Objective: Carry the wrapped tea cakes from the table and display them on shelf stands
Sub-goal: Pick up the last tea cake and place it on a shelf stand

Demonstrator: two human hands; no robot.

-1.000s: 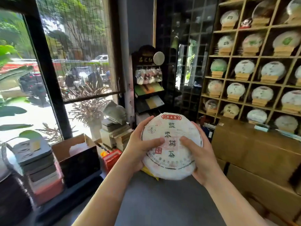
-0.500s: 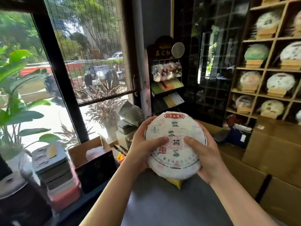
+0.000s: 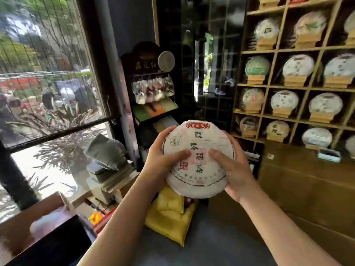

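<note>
A shop interior is shown, with a large barred window [image 3: 48,73] filling the left side and a street scene blurred beyond it. A wooden shelf unit [image 3: 272,85] of square compartments is seen on the far right; in each visible compartment one round wrapped tea cake is propped upright on a small wooden stand [image 3: 295,81], as with the cake in the middle row [image 3: 298,65]. A dark display rack [image 3: 153,96] is set between window and shelves, with small packets hung across its upper part and coloured flat boxes laid on its sloping tiers. Brown cartons [image 3: 307,189] are stacked below the shelves at the right. An open cardboard box [image 3: 48,217] is seen near the lower left; its contents are too blurred to be told. A yellow bag [image 3: 172,217] is lying on the dark floor below the hands.

A wrapped tea cake [image 3: 198,160], white paper printed with dark characters and a red label at the top, is held up in mid-air at the centre, face toward the camera and well apart from the shelves. It is gripped at its left edge by the left hand [image 3: 161,162], thumb laid across the face and fingers curled behind. It is gripped likewise at its right edge by the right hand [image 3: 234,169], thumb on the front. Both forearms are stretched forward from the near edge.
</note>
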